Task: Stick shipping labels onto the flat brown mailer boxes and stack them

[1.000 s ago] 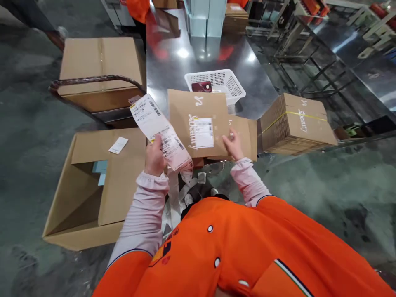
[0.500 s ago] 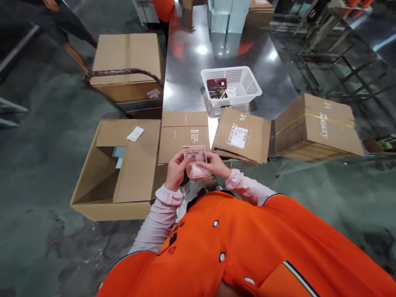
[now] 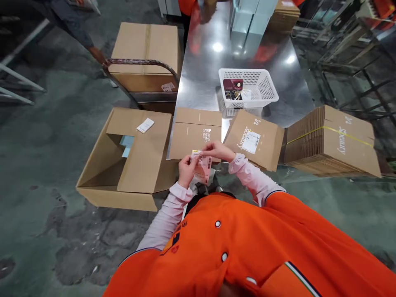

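Observation:
A pinkish printed shipping label [image 3: 203, 168] hangs between my hands at the table's near edge. My left hand [image 3: 187, 171] pinches its left side. The fingers of my right hand [image 3: 217, 151] are closed on its upper edge. Just beyond them lies a flat folded carton [image 3: 193, 138] with white printing. To the right rests another flattened carton [image 3: 269, 142], with a white label [image 3: 251, 142] stuck on it.
A white plastic basket [image 3: 272, 88] holding cards stands on the steel table [image 3: 204, 78]. At right is a strapped carton stack [image 3: 355, 144]; at left, an open cardboard box [image 3: 145, 161]. Behind it a trolley [image 3: 139, 62] carries a closed box [image 3: 133, 41]. Another person's leg [image 3: 74, 29] shows far left.
My right hand has moved from the label's right side to its upper edge, and the label now hangs tilted. The view has shifted, so the surroundings appear farther right.

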Motion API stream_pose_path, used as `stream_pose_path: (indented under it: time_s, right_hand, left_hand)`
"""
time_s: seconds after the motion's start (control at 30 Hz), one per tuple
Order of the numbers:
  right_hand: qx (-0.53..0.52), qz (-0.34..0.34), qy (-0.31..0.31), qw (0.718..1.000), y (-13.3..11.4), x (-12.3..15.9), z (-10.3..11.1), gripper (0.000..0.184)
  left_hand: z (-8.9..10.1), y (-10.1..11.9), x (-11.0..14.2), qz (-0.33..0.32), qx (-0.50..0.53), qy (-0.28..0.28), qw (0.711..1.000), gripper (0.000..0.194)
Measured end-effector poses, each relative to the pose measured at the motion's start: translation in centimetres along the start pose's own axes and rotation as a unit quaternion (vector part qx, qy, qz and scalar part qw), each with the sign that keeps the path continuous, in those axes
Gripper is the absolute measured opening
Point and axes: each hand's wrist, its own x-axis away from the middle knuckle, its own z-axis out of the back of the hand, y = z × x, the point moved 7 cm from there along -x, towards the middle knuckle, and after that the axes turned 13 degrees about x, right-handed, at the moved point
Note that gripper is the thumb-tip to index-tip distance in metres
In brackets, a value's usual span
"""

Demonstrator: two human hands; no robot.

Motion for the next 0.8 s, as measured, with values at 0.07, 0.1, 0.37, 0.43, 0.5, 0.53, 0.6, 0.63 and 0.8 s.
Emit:
stream_pose_path:
  time_s: [0.07, 0.1, 0.37, 0.43, 0.5, 0.53, 0.6, 0.63, 0.8]
  right_hand:
    - [0.039, -0.012, 0.044, 0.998, -0.1, -0.3, -0.1, 0.037]
    - [0.068, -0.018, 0.073, 0.995, -0.2, -0.4, -0.2, 0.033]
    - [0.178, -0.03, 0.279, 0.943, 1.8, -5.6, 1.8, 0.016]
    - [0.216, -0.088, 0.286, 0.929, 3.6, -8.1, 2.9, 0.017]
    - [0.267, -0.14, 0.272, 0.914, 5.0, -10.3, 3.5, 0.029]
    - [0.301, -0.151, 0.261, 0.905, 5.3, -11.1, 3.4, 0.043]
    - [0.383, -0.121, 0.221, 0.888, 4.9, -12.4, 2.3, 0.071]
    - [0.425, -0.084, 0.193, 0.881, 4.5, -12.6, 1.0, 0.08]
    - [0.493, 0.184, 0.026, 0.85, 2.3, -6.7, -8.2, 0.078]
  left_hand:
    - [0.8, -0.4, -0.2, 0.01, -0.003, 0.03, 0.999, 0.043]
    - [1.3, -0.6, -0.2, 0.015, -0.006, 0.056, 0.998, 0.045]
    - [3.0, -7.0, -0.1, 0.234, 0.149, 0.004, 0.961, 0.06]
    - [4.4, -9.0, 1.7, 0.292, 0.154, 0.011, 0.944, 0.061]
    - [6.1, -10.4, 4.3, 0.32, 0.132, 0.026, 0.938, 0.057]
    - [6.9, -10.9, 5.8, 0.332, 0.119, 0.028, 0.935, 0.055]
    - [8.2, -11.4, 8.3, 0.352, 0.104, 0.023, 0.93, 0.052]
    - [8.8, -11.3, 9.1, 0.357, 0.101, 0.02, 0.928, 0.051]
    - [10.2, -7.1, 5.3, 0.285, 0.091, 0.046, 0.953, 0.052]
